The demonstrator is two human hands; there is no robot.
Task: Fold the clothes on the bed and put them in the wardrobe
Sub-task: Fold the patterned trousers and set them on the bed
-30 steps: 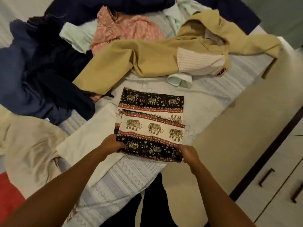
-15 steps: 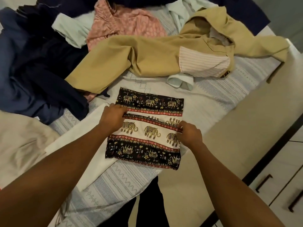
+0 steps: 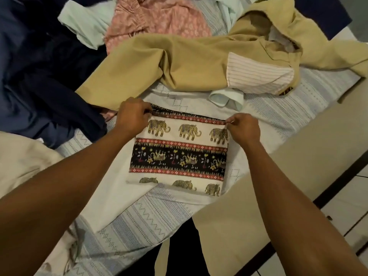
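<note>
Left hand [image 3: 133, 116] pinches the far left corner of the folded elephant-print cloth with black, red and cream bands [image 3: 179, 156], fingers curled onto the top edge. Right hand [image 3: 244, 128] pinches the far right corner the same way, thumb and fingertips closed on the red border. Both grips hold the upper layer level with the far edge of the layer beneath.

The cloth lies flat as a compact rectangle on a plain cream fabric [image 3: 111, 186], near the front edge of the bed with the pale blue-and-white patterned cover [image 3: 139, 220].

Beyond it lie unfolded items: a tan garment with a striped white lining [image 3: 179, 72], a pink printed top [image 3: 159, 18], a pale mint shirt [image 3: 87, 22] and a heap of navy clothes [image 3: 39, 76].

Assessment: the step in hand is a fold of this cloth, with the edges being aligned. The next move calls for releasing the corners and pressing the fold flat. Most of the clothes remain unfolded. No wardrobe can be identified in view.
</note>
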